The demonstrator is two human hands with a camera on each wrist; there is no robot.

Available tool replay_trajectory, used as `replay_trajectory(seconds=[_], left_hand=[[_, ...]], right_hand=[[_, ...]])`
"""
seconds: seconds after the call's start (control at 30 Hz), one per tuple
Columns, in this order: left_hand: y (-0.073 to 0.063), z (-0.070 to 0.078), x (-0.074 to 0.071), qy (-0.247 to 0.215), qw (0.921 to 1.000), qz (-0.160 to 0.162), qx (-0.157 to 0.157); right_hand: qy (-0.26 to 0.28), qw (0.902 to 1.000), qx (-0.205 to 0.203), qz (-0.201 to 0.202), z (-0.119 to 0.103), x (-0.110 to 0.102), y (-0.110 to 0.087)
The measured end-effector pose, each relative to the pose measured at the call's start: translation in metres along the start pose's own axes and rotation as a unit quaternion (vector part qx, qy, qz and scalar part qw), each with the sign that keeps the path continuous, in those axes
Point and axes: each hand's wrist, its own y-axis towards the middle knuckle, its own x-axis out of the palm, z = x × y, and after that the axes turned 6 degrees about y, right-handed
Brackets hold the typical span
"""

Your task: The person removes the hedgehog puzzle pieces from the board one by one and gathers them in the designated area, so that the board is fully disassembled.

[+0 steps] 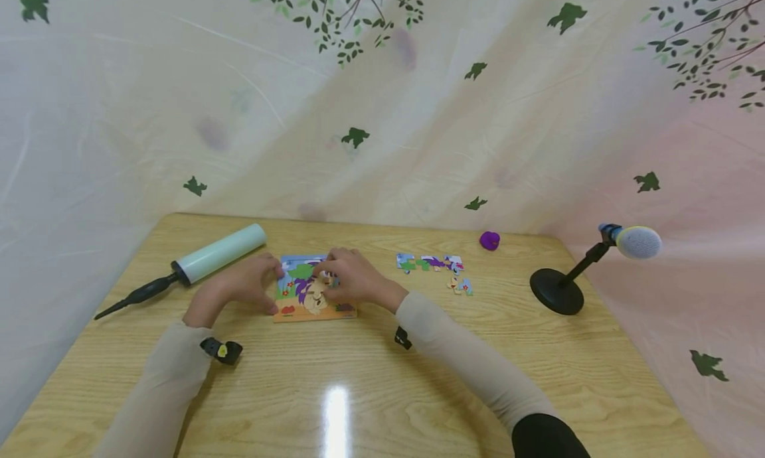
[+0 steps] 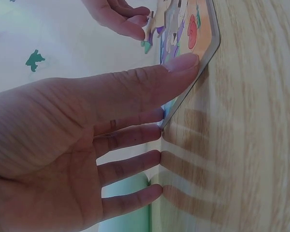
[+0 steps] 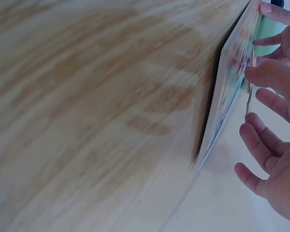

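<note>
A jigsaw puzzle board (image 1: 317, 316) with a colourful cartoon picture lies left of the table's middle. My left hand (image 1: 242, 285) is at its left side, thumb on the front corner. In the left wrist view the fingers stretch out fairly straight, their tips down at the table beside the board. My right hand (image 1: 358, 279) is over the board's right half and pinches a puzzle piece (image 2: 157, 23) between thumb and fingers. In the right wrist view that piece (image 3: 249, 99) appears as a thin edge, tilted over the board. Part of the picture is hidden under my right hand.
Several loose puzzle pieces (image 1: 433, 263) lie right of the board. Behind them sits a small purple rubber duck (image 1: 489, 240). A microphone on a black stand (image 1: 557, 291) is at the right. A pale green cylinder with a black handle (image 1: 221, 253) lies left, near my left hand.
</note>
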Motion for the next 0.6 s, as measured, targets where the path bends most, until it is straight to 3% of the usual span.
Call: replay_trajectory(seconds=[0.3,0.6], left_hand=[[0.001,0.000,0.001,0.002,1.0000,0.000,-0.002],[0.001,0.000,0.001,0.006,1.0000,0.003,0.002]], right_hand=[[-0.002,0.9999,0.004,0.010,0.009,-0.004,-0.012],[0.020,0.9988,0.021,0.038,0.026,-0.012,-0.044]])
